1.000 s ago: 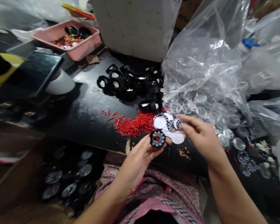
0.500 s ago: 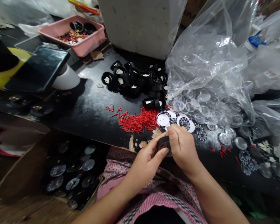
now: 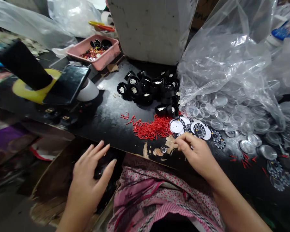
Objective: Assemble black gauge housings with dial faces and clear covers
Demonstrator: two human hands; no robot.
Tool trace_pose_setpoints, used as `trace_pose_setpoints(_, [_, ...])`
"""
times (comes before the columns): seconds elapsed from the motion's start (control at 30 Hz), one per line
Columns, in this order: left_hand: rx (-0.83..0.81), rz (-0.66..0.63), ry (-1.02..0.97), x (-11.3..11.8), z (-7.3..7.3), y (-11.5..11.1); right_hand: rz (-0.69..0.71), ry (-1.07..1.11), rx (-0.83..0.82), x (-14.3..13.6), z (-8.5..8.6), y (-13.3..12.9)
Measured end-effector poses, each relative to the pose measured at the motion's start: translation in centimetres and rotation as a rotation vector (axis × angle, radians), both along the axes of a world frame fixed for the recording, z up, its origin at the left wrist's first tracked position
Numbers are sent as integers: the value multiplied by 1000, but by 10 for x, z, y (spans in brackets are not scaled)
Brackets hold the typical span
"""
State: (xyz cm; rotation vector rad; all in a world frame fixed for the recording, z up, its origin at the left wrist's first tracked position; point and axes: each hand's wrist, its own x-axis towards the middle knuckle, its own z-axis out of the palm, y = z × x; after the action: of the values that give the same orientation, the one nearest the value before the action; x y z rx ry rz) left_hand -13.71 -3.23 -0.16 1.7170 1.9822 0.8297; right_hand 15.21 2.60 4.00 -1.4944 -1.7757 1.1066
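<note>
My left hand point(image 3: 88, 175) hovers with spread fingers above the cardboard box point(image 3: 47, 193) below the table edge, holding nothing. My right hand point(image 3: 195, 153) is over the table's front edge, its thumb and fingertips closed together; anything between them is too small or hidden to name. By its fingertips lie a small round metal-looking part point(image 3: 163, 150) and a torn patch of worn surface. Just beyond are a pile of red pointers point(image 3: 152, 127), white discs point(image 3: 177, 125) and black printed dial discs point(image 3: 199, 130). Black round cases point(image 3: 145, 96) with pale tabs are heaped behind them.
Clear round covers point(image 3: 219, 101) spill from a plastic bag point(image 3: 232, 61) at the right. A pink tray point(image 3: 106, 59) of small parts stands at the back left, near a phone point(image 3: 66, 84) propped on tape rolls. A large grey container point(image 3: 154, 32) blocks the back.
The black round case that both hands held is gone from them. My left hand has moved left over the box and opened; my right hand stays near the table edge. The view has shifted left.
</note>
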Motion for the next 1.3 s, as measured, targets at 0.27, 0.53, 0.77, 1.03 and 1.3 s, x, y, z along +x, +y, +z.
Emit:
trace_pose_setpoints(0.27, [29, -277, -314, 91, 10, 153, 187, -84, 39, -9, 9, -3])
trace_pose_setpoints(0.53, [-29, -314, -564, 92, 12, 136, 100, -72, -27, 5, -1, -6])
trace_pose_setpoints(0.77, [-449, -318, -1024, 105, 30, 51, 171, -129, 125, -4, 7, -7])
trace_pose_setpoints(1.03, [-539, -80, -1431, 123, 18, 38, -219, -533, 158, 73, -11, 12])
trace_pose_setpoints(1.3, [-598, 10, -1623, 141, 16, 33, -354, -431, 92, 78, -25, 20])
